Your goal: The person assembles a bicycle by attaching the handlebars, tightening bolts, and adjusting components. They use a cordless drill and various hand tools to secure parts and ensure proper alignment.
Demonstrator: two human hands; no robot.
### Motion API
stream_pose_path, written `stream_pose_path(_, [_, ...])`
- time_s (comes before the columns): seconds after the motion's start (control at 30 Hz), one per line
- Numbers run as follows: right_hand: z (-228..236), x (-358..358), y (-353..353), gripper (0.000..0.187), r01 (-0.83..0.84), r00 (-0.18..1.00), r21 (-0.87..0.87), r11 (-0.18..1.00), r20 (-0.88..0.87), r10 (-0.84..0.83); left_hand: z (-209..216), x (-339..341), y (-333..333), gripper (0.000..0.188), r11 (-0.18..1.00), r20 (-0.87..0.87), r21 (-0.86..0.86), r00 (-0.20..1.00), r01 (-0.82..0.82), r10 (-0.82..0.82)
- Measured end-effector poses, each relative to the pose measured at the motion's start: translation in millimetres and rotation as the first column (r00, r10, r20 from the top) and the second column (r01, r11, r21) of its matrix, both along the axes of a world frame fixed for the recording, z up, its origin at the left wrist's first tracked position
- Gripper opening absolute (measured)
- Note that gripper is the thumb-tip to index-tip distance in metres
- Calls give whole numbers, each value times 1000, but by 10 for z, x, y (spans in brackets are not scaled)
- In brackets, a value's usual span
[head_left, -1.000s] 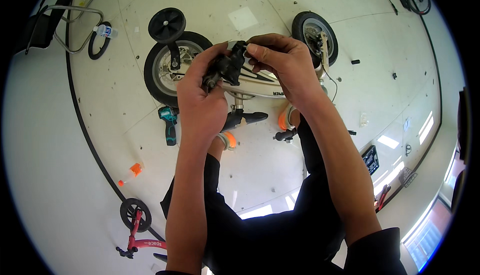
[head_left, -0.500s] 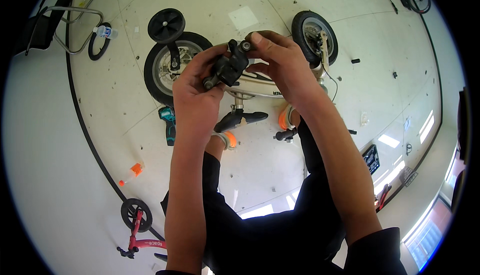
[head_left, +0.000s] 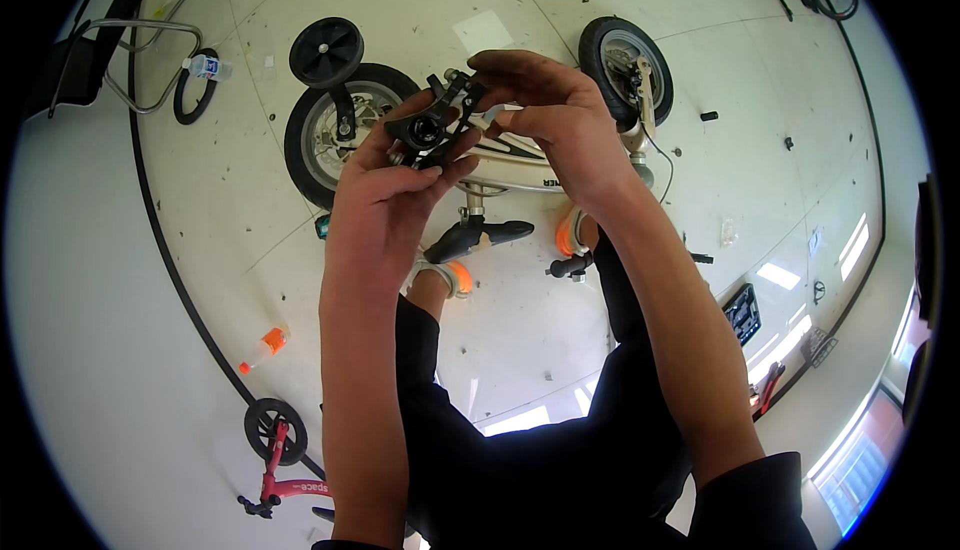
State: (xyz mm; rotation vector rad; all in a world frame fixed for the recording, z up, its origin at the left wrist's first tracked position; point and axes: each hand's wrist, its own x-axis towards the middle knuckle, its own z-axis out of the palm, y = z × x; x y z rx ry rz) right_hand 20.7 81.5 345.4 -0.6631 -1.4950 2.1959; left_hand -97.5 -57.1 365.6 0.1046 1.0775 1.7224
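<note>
A black brake caliper [head_left: 428, 132] is held up over a small bicycle, its round inner side turned up. My left hand [head_left: 372, 195] grips it from the left, thumb below and fingers behind. At its right end are the curled fingers and thumb of my right hand [head_left: 572, 130]; the exact contact there is partly hidden. Beneath both hands the pale bicycle frame [head_left: 515, 172] lies on its side on the floor. Its spoked wheel [head_left: 297, 150] with a black training wheel [head_left: 326, 53] is on the left, another wheel [head_left: 592, 55] on the right. The black saddle [head_left: 480, 240] points toward me.
My left forearm mostly hides a teal power drill [head_left: 322, 227]. An orange-labelled bottle [head_left: 263, 348] and pink balance bike [head_left: 298, 488] are at left. Metal-framed chair [head_left: 100, 50] stands far left. A tool case [head_left: 741, 315] lies at right. Small dark parts dot the floor.
The caliper has been turned over in my hands, so its round inner side now shows. Both hands have shifted slightly left, and my left forearm now covers most of the drill.
</note>
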Motion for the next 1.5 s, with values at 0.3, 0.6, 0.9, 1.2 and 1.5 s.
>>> stream_pose_path(0.3, [87, -3, -32, 46, -34, 997, 128, 991, 70, 25, 38, -52, -11, 67, 993, -121, -41, 986, 107, -111])
stream_pose_path(0.6, [30, 39, 31, 43, -76, 996, 103, 992, 60, 70, 51, -95, -36, 64, 990, -241, -50, 960, 133, -141])
stream_pose_path(0.9, [-21, -16, -33, 40, -117, 983, 141, 983, 161, 94, 83, -91, -41, 59, 981, -539, -168, 823, 102, -178])
stream_pose_path(1.2, [36, 30, -4, 36, -126, 987, -24, 992, 96, 128, 129, -121, -89, 57, 988, -478, -87, 865, 128, -154])
stream_pose_path(1.5, [30, 9, -3, 36, -53, 998, -258, 965, 13, 59, 116, -99, -76, 58, 996, -479, -64, 874, 60, -84])
